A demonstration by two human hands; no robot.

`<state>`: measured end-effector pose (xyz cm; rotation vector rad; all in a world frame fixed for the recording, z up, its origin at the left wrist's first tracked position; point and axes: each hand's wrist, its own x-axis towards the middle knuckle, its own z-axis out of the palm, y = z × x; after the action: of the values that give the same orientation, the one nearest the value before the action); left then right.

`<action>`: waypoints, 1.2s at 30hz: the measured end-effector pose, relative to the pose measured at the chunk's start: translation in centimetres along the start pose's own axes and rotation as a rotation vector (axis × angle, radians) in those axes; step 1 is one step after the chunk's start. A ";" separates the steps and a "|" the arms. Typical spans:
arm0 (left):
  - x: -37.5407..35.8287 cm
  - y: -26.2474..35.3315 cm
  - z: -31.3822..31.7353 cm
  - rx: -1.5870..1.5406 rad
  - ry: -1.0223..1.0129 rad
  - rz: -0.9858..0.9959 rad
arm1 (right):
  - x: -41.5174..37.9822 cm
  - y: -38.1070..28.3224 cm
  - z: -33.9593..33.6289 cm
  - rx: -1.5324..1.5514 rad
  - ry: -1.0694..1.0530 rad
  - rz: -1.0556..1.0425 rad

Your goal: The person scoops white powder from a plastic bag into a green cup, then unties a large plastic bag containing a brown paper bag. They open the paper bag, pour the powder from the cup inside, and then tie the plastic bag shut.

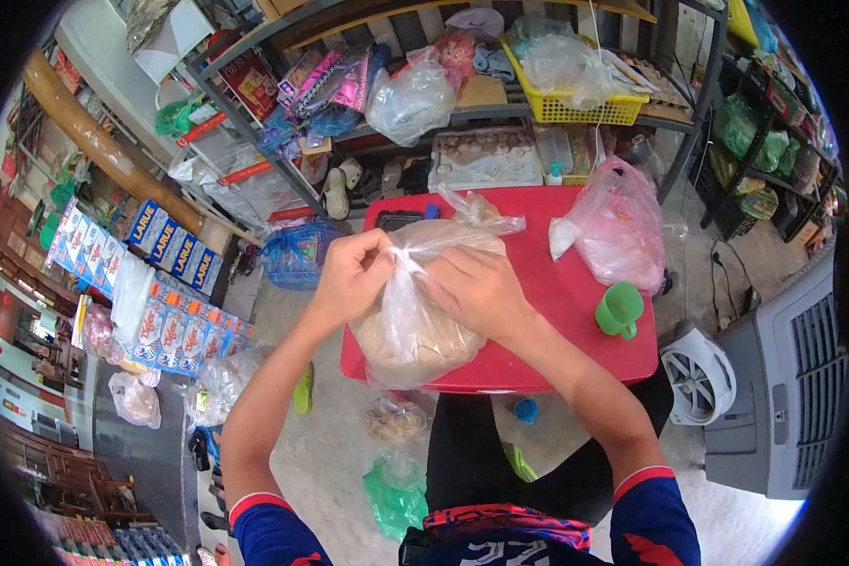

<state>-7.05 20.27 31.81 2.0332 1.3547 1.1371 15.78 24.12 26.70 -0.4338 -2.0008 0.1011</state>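
A clear plastic bag (415,344) full of something beige sits at the front left of the red table (557,354). Its gathered, twisted neck lies between my hands. My left hand (357,274) pinches the neck from the left, fingers closed. From the right, my right hand (476,288) grips the plastic beside the same neck, with some fingertips hidden behind the bag. Just behind stands a smaller tied clear bag (481,212), next to a dark tray-like object (399,219).
On the table's right are a pink plastic bag (618,226) and a green mug (619,309). A shelf with a yellow basket (585,108) stands behind. Beer cartons (174,325) are stacked left; a fan (696,375) and grey air cooler (783,368) stand right. Bags lie on the floor.
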 end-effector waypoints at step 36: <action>-6.1 2.8 5.0 0.340 0.306 0.157 | 11.4 3.5 -1.9 0.234 -1.014 -0.156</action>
<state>-2.55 13.93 28.65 2.3071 1.6543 1.4142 13.88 31.09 36.37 -0.0484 -2.9558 0.5372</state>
